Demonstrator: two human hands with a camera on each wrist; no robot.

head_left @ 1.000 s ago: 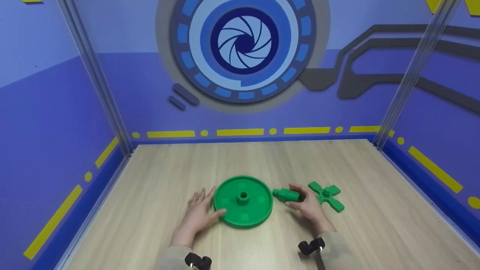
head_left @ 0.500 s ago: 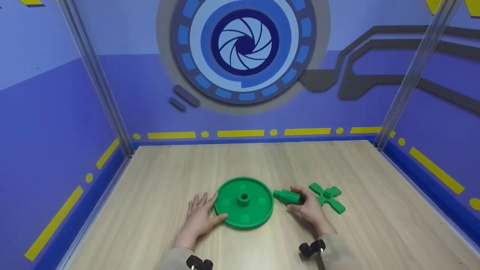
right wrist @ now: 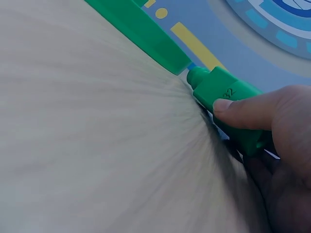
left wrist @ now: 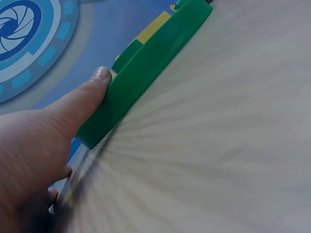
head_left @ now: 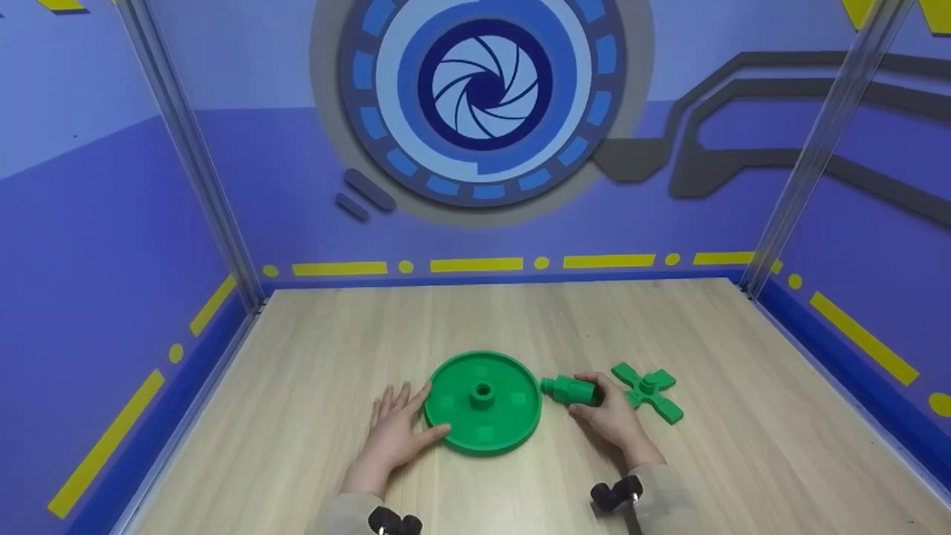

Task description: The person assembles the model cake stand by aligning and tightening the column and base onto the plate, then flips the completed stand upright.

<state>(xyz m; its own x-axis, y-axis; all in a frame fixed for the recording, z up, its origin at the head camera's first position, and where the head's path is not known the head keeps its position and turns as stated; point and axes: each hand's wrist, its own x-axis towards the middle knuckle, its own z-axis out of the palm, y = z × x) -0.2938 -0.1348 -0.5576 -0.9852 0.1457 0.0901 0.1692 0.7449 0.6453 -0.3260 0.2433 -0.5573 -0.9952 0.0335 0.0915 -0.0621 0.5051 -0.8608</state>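
A round green disc (head_left: 461, 431) with a raised rim and a hollow central hub lies flat on the wooden table. At its left edge, my left hand (head_left: 394, 438) has spread fingers, and the thumb (left wrist: 99, 80) touches the rim. Between thumb and fingers, my right hand (head_left: 613, 423) grips a green hexagonal plug-like piece (head_left: 572, 389), lying sideways with its narrow ridged end toward the disc. The number 32 shows on the piece's side (right wrist: 228, 90) in the right wrist view. A four-armed green cross (head_left: 666, 409) with a central peg lies just beyond the right hand, partly hidden by it.
Pale wooden table (head_left: 356, 327) extends behind and to both sides of the parts. Blue printed panels (head_left: 260, 186) close off the back and sides, with metal posts at the corners. Black wrist cameras (head_left: 617, 490) sit on both sleeves.
The hands and all green parts keep nearly the same places. The hexagonal piece turns slightly in my right hand; the view shifts a little.
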